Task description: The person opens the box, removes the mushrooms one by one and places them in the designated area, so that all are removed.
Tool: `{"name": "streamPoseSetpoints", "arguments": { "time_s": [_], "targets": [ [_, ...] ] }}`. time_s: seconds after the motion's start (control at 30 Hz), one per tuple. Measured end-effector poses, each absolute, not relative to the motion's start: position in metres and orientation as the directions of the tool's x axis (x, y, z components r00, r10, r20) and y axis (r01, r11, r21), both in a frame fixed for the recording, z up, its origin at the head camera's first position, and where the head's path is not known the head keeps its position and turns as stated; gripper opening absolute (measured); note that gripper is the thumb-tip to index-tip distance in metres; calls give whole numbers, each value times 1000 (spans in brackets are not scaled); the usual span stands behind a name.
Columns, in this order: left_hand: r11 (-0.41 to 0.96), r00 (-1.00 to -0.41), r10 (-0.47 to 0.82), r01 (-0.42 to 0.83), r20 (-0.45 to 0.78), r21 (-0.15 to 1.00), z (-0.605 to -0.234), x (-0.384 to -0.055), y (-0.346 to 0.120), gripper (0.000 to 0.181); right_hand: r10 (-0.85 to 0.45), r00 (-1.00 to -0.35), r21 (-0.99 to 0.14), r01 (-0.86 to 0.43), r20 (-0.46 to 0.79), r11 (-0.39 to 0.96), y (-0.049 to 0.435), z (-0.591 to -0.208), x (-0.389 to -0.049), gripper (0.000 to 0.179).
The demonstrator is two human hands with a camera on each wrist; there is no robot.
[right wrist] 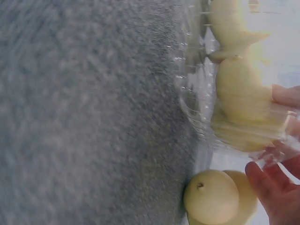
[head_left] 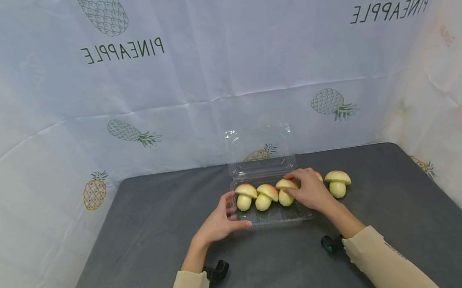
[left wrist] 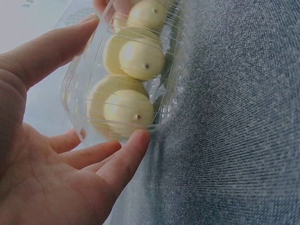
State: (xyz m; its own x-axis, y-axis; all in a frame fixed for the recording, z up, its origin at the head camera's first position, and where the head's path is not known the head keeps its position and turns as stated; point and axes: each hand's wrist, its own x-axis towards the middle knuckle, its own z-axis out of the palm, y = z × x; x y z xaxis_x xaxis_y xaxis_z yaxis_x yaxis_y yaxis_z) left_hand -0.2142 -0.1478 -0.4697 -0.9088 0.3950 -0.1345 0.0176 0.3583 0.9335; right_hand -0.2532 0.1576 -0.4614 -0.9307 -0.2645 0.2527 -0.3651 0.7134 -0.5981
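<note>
A clear plastic clamshell box [head_left: 271, 220] lies on the table with its lid [head_left: 260, 149] raised at the back. Inside stand three mushroom-shaped pieces in a row, pale yellow with pinkish caps: the left one [head_left: 245, 196], the middle one [head_left: 266, 196] and the right one [head_left: 286, 192]. My left hand [head_left: 218, 221] holds the box's left end, thumb along one edge and fingers at the side. With thumb and fingers my right hand [head_left: 312, 190] pinches the right piece, partly covering it. In the right wrist view, its fingers show partly through the plastic wall.
Right of the box stands another mushroom-shaped piece [head_left: 337, 183]. A further one [head_left: 319, 176] peeks out behind my right hand. The dark grey table [head_left: 156, 217] ends at a white pineapple-print cloth [head_left: 182, 70] hanging at the back and sides.
</note>
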Motion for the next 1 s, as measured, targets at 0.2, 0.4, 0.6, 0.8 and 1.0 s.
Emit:
{"name": "streamPoseSetpoints", "arguments": {
  "time_s": [0.2, 0.4, 0.6, 0.8, 1.0],
  "targets": [
    [366, -911, 391, 20, -134, 930, -469, -214, -148, 99, -268, -923, -610, -383, 275, 694, 164, -457, -250, 36],
    [368, -912, 390, 26, -129, 929, -471, -216, -148, 99, -253, -924, -643, -382, 287, 664, 167, -453, -247, 36],
    [367, -912, 389, 21, -133, 930, -470, -215, -147, 100, -229, -928, -706, -373, 295, 602, 170, -452, -245, 36],
    [367, -913, 385, 14, -138, 930, -471, -215, -147, 99, -205, -937, -776, -350, 284, 524, 173, -447, -240, 37],
    [365, -912, 385, 8, -143, 931, -471, -215, -147, 99, -192, -946, -817, -324, 263, 478, 178, -441, -234, 38]
  ]
}}
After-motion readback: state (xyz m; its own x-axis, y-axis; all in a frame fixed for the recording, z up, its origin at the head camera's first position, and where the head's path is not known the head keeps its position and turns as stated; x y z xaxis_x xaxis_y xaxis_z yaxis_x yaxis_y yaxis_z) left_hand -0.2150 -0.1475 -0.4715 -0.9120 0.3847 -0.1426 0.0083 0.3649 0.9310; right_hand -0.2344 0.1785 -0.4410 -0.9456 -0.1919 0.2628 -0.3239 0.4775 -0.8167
